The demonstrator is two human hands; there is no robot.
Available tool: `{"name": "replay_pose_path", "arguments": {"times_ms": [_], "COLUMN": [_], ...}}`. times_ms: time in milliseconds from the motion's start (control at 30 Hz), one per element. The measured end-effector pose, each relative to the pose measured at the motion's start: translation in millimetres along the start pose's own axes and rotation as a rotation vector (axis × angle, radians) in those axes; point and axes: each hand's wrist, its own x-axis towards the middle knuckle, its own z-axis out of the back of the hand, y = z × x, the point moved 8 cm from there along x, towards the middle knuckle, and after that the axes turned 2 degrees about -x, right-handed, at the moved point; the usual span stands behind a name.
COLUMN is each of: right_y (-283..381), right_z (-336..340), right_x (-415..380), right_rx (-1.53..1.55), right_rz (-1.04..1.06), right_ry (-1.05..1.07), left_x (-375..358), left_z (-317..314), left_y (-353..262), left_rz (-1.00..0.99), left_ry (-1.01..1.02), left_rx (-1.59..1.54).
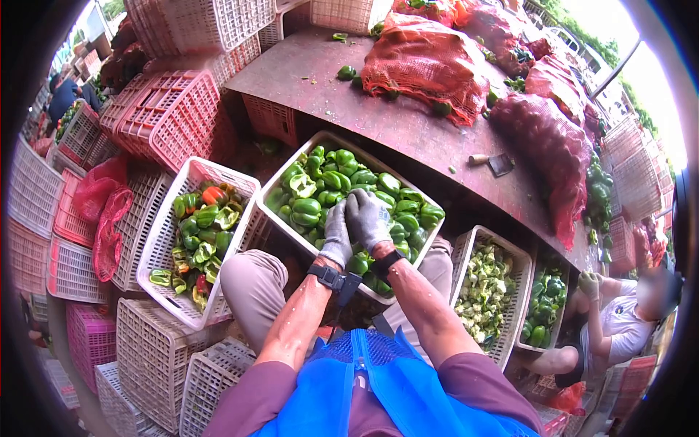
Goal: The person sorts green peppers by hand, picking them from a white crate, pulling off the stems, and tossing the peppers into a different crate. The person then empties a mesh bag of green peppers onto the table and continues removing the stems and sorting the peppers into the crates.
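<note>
Both my hands wear grey work gloves and meet over a white crate of green bell peppers between my knees. My left hand has its fingers curled in toward my right hand. The fingers of both hands are closed together at the tips; what lies between them is hidden by the gloves. Whole peppers lie around and under the hands, and one cut open shows its pale inside.
On the left, a white crate holds pepper pieces; on the right, another holds pale green scraps. A wide-bladed knife lies on the reddish table near net sacks. Stacked crates stand left. A co-worker sits at right.
</note>
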Motion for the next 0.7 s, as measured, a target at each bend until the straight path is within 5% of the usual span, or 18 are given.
{"name": "replay_pose_path", "arguments": {"times_ms": [200, 400, 500, 567, 633, 700], "right_y": [-11.9, -42.3, -36.9, -19.9, 1.7, 23.8], "right_z": [-34.3, -75.6, -78.1, -62.9, -48.4, -33.9], "right_x": [6.3, 28.5, 24.3, 15.4, -0.9, -13.2], "right_rx": [-0.065, -0.051, -0.027, 0.030, 0.046, 0.066], "right_rz": [-0.153, -0.329, -0.312, -0.100, 0.101, 0.313], "right_ry": [0.149, 0.179, 0.165, 0.076, 0.016, -0.033], "left_x": [-47.0, -62.3, -79.8, -42.5, -90.2, -91.2], "left_z": [-34.8, -51.7, -62.3, -15.3, -60.2, -55.1], "left_y": [-37.2, -56.6, -55.3, -71.4, -15.8, -15.8], "left_rz": [-0.538, -0.650, -0.626, -0.486, -0.036, -0.106], "left_ry": [-0.403, -0.605, -0.679, -0.280, -0.145, -0.163], "left_rx": [1.092, 1.483, 1.456, 1.232, 0.396, 0.303]}}
